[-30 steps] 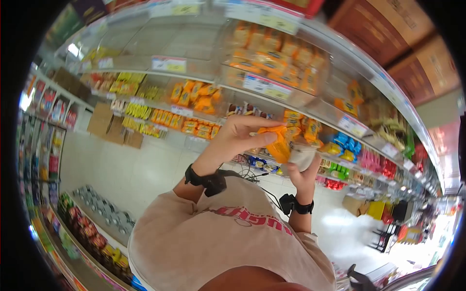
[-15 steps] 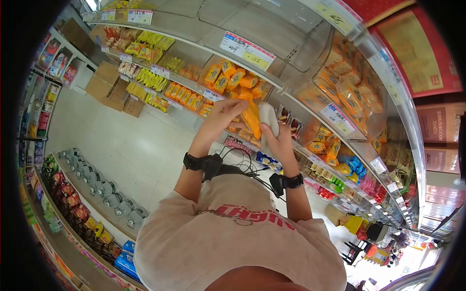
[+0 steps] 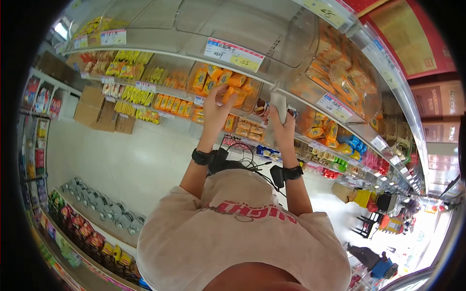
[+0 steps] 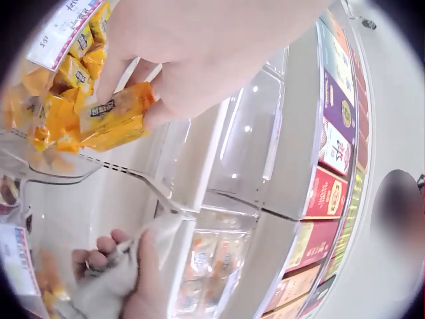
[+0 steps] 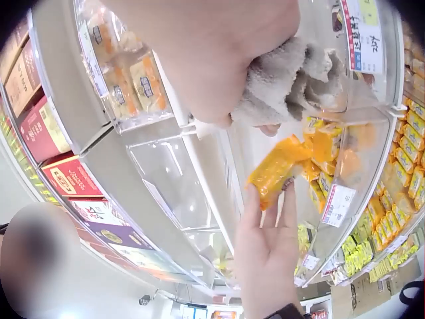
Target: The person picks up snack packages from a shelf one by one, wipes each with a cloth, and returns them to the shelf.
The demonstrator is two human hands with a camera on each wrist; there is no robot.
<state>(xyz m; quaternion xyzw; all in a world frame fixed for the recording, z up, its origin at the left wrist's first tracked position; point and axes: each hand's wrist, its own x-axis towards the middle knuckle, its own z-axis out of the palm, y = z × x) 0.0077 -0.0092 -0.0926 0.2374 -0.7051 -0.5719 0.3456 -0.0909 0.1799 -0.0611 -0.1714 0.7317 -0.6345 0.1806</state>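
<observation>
My left hand (image 3: pixel 216 109) pinches an orange-wrapped snack packet (image 3: pixel 236 97) between thumb and fingers. In the left wrist view, this packet (image 4: pixel 116 119) is over a clear bin of similar orange packets (image 4: pixel 73 73), overlapping them. In the right wrist view, the fingers of the left hand (image 5: pixel 265 246) support the packet's lower end. My right hand (image 3: pixel 283 128) grips a crumpled greyish-white cloth (image 3: pixel 279 106), a short way right of the packet. The cloth (image 5: pixel 285 83) bunches out beyond the right hand's curled fingers in the right wrist view.
Shelf price labels (image 3: pixel 235 54) run along the edge above both hands. A larger bin of orange packets (image 3: pixel 340 72) stands to the upper right, blue packets (image 3: pixel 357 144) further along. Dark cables (image 3: pixel 240 157) hang below the hands. Cardboard boxes (image 3: pixel 99 109) sit on the floor at left.
Both hands have moved left along the shelf. The packet, earlier right beside the cloth, is now apart from it and over the left bin of orange packets. The head view has shifted too.
</observation>
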